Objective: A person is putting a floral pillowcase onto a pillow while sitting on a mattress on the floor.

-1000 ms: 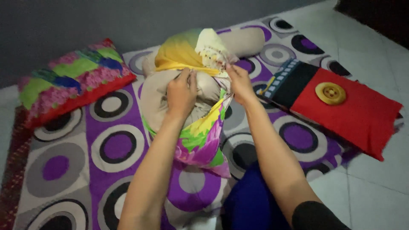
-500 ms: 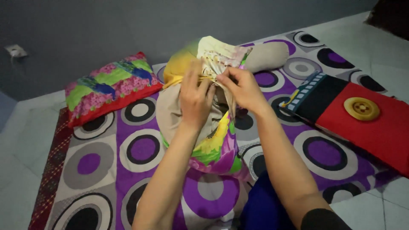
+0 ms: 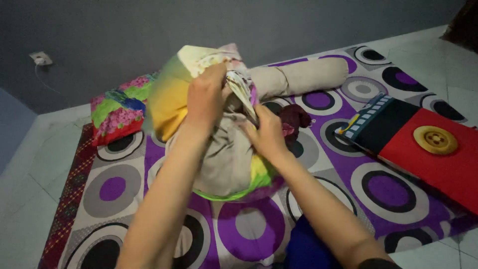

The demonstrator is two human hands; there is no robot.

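Two hands work one beige pillow standing on end mid-mattress, long axis running 6 to 12 o'clock. Left hand, at the top, is closed on the gathered edge of the multicoloured pillowcase, which hangs off toward 9 o'clock. Right hand, lower at 4 o'clock from the left, presses the pillow's side, fingers curled on fabric. Left is nearer the case's opening.

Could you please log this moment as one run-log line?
left hand: gripping pillowcase edge, raised | right hand: pressing on beige pillow | surface: circle-pattern mat
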